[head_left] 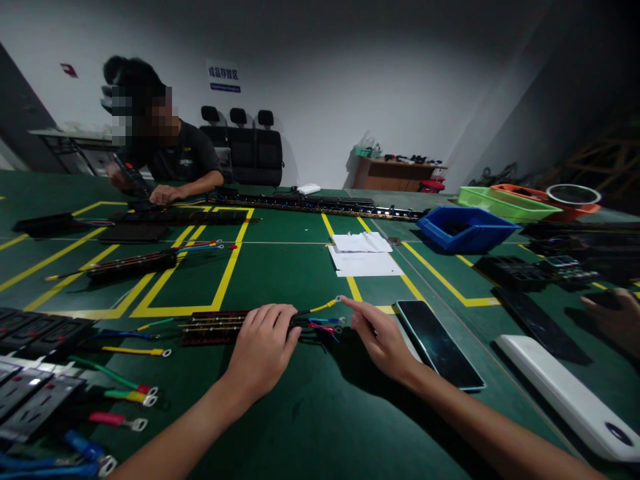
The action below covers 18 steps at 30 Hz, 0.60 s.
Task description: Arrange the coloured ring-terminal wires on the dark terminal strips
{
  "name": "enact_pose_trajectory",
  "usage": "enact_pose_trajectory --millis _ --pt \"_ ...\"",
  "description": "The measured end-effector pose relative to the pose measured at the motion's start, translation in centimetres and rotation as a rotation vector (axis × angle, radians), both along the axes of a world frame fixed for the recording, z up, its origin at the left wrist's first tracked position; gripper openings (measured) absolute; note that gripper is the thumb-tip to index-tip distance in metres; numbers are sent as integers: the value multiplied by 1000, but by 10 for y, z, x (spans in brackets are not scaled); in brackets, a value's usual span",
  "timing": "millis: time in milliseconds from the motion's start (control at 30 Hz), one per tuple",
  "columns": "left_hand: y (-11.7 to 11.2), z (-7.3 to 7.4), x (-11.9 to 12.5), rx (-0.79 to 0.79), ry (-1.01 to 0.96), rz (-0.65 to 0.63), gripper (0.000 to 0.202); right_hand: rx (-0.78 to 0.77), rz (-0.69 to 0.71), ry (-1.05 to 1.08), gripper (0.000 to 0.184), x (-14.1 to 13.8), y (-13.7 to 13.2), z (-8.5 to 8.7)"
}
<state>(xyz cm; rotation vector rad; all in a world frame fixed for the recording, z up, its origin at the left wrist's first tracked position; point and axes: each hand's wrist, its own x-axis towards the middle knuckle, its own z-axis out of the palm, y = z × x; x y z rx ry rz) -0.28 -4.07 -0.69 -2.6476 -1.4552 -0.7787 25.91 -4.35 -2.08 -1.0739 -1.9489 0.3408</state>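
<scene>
My left hand [264,347] lies curled over the right end of a dark strip assembly [213,327] on the green table, fingers pressing on it where its wires come out. My right hand [381,337] is beside it, index finger stretched toward the ring terminal of a yellow wire [323,307]. Blue and red wires [325,325] fan out between the two hands.
A phone [440,343] lies just right of my right hand, with a white bar [570,393] further right. Sockets and terminal wires [125,393] sit at the left. Papers [363,253], a blue bin [467,228] and another strip [133,263] lie beyond. A person [165,157] works across the table; another hand [617,320] is at the right edge.
</scene>
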Motion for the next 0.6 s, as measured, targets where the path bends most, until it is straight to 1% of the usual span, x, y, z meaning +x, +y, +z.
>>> enact_pose_trajectory --millis 100,300,600 --pt "-1 1 0 1 6 0 27 19 18 9 37 0 -1 1" --pt "-1 2 -1 -6 5 -2 27 -139 -12 -82 42 0 2 -7" --pt "-1 1 -1 -8 -1 -3 27 -210 -32 -156 42 0 3 -9"
